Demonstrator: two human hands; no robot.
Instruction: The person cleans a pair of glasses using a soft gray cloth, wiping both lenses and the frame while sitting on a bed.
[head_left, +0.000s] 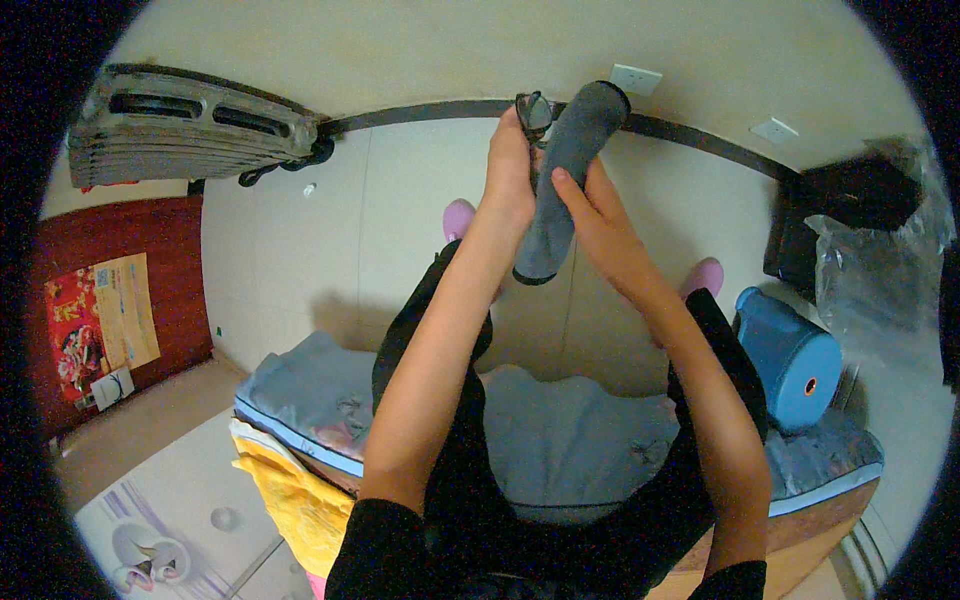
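In front of the person, a long grey fabric-covered cylinder (566, 180) with black ends is held aslant over the floor. My right hand (600, 217) grips it from its right side, the thumb lying across the fabric. My left hand (514, 161) is on its left side, holding a pair of dark-framed eyeglasses (534, 114) upright beside the cylinder's upper part. The fingers of my left hand are partly hidden behind the cylinder, so how far they touch it cannot be told.
The person sits on a grey-cushioned bench (577, 435). A blue plastic container (791, 360) stands at right, near clear plastic wrapping (877, 277) and a black box (855, 191). An oil-filled radiator (195, 139) is at upper left; a yellow cloth (300, 502) hangs at lower left. Wall sockets (636, 79) lie beyond.
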